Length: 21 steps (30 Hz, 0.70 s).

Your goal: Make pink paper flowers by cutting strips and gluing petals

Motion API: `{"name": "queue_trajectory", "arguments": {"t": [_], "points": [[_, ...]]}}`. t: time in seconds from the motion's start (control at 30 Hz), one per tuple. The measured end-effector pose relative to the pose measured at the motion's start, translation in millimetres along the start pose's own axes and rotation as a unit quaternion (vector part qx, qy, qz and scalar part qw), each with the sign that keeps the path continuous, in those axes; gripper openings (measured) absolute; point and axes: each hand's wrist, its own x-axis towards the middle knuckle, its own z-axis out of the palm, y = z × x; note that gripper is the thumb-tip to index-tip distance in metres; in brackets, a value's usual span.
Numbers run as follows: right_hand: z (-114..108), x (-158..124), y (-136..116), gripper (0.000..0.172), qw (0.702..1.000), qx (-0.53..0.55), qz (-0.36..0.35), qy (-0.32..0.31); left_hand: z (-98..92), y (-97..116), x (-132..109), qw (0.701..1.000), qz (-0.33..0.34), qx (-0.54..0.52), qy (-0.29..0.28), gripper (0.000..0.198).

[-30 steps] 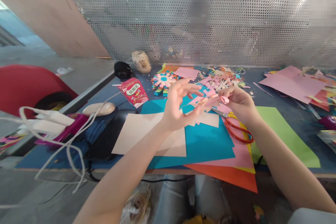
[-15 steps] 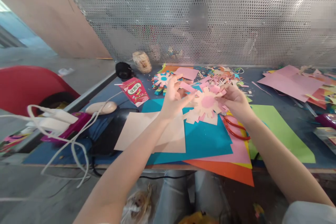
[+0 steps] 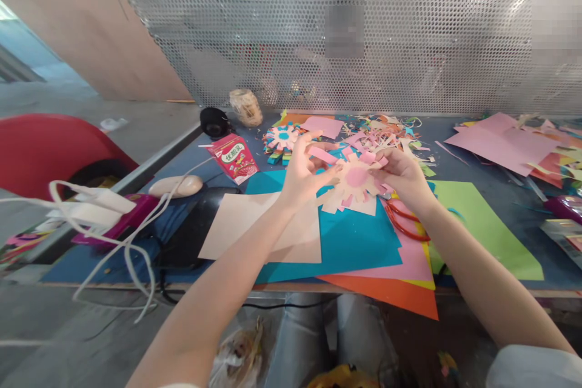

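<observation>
A layered paper flower (image 3: pixel 357 177), cream and pink with a round pink centre, is held up over the blue sheet (image 3: pixel 364 248). My right hand (image 3: pixel 402 174) pinches its right edge. On the other side my left hand (image 3: pixel 300 173) is closed at the flower's left petals, its thumb against them, while a pink paper strip (image 3: pixel 322 154) shows between its fingers. Part of the left grip is hidden. Under the left forearm lies a cream sheet (image 3: pixel 227 230). Red-handled scissors, it appears, show as red loops (image 3: pixel 402 221) beside the right wrist.
A finished-looking paper flower (image 3: pixel 282 136) and paper scraps (image 3: pixel 386 130) lie at the back. To the left are a pink drink carton (image 3: pixel 234 157), a white mouse (image 3: pixel 175 187) and a cabled power strip (image 3: pixel 113 224). Green paper (image 3: pixel 486 230) lies right. Perforated metal (image 3: pixel 273 24) stands behind.
Both hands stay at the flower, which has shifted very slightly left. The fingers of my left hand have moved a little around the pink strip.
</observation>
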Motion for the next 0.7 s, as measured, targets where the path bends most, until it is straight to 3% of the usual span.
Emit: {"name": "queue_trajectory", "arguments": {"t": [0.17,0.37,0.7], "points": [[1.7,-1.0,-2.1,0.026,1.000,-0.003,0.002,-0.001,-1.4,2.4,-1.5,1.000,-0.022,-0.003,-0.022,0.064],[2.5,-0.9,-1.8,0.025,1.000,-0.003,0.000,0.000,-2.0,0.5,1.4,1.000,0.014,-0.006,-0.008,0.063],[1.3,-0.4,-1.2,0.023,1.000,-0.006,-0.007,0.001,1.4,-1.4,-1.2,1.000,0.014,0.021,-0.017,0.063]]}}
